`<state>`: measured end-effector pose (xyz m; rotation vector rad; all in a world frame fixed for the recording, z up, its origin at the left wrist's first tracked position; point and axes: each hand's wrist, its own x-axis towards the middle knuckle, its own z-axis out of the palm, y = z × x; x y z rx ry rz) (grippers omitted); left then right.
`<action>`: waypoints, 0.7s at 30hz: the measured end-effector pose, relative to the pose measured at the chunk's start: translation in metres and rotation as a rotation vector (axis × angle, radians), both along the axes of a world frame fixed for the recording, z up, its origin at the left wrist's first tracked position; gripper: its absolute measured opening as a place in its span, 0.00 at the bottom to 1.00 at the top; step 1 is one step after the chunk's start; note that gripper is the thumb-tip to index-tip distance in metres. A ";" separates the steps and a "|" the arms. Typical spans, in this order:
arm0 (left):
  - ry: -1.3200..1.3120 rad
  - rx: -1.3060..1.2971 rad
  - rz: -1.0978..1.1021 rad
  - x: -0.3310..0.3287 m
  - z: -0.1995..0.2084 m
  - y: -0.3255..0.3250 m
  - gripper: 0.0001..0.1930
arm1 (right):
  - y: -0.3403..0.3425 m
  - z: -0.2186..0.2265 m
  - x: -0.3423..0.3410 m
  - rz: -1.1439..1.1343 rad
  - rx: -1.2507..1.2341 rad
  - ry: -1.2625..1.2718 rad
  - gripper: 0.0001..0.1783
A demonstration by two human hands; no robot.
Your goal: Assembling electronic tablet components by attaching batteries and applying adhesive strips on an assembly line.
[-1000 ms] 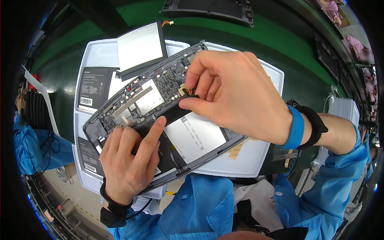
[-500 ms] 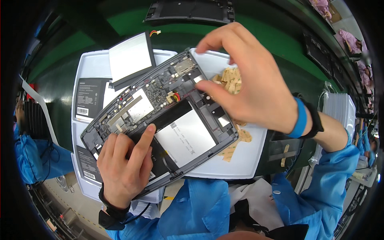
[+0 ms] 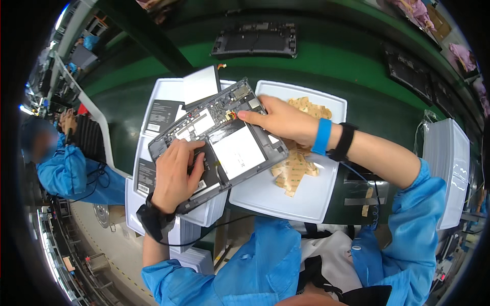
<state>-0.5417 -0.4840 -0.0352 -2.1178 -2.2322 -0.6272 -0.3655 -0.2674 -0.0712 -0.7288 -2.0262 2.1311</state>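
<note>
An opened dark grey tablet body (image 3: 278, 155) lies tilted across white trays, showing its circuit board (image 3: 219, 113) and a silver-faced battery (image 3: 239, 153). My left hand (image 3: 177, 173) rests on its left part, index finger stretched over the black area beside the battery, thumb apart. At the upper right edge my right hand (image 3: 286, 120) grips the tablet body. Its thumb lies on top, touching near a small bundle of coloured wires (image 3: 231, 116); the other fingers are partly hidden beyond the edge. A loose battery (image 3: 200, 86) with a wire plug lies just behind the tablet body.
Torn tan adhesive liners (image 3: 293, 173) lie in the right white tray (image 3: 311, 209). The left tray holds black labelled batteries (image 3: 162, 116). Another open body (image 3: 254, 41) stands at the back. White trays (image 3: 449, 173) are stacked at right. A person in blue (image 3: 76, 168) sits at left.
My right hand has come down from above onto the tablet body's edge, its thumb now by the coloured wires. My left hand stays on the tablet body. The whole view has shifted and widened.
</note>
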 end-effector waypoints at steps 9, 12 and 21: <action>-0.095 0.117 0.215 0.058 0.041 -0.035 0.08 | -0.005 0.014 0.010 0.003 -0.110 0.095 0.27; -0.147 0.174 0.260 0.084 0.036 -0.074 0.07 | -0.001 0.028 0.021 -0.089 -0.223 0.279 0.22; -0.037 0.309 0.174 0.096 0.096 -0.064 0.12 | 0.146 0.054 0.094 -0.529 -0.373 0.495 0.14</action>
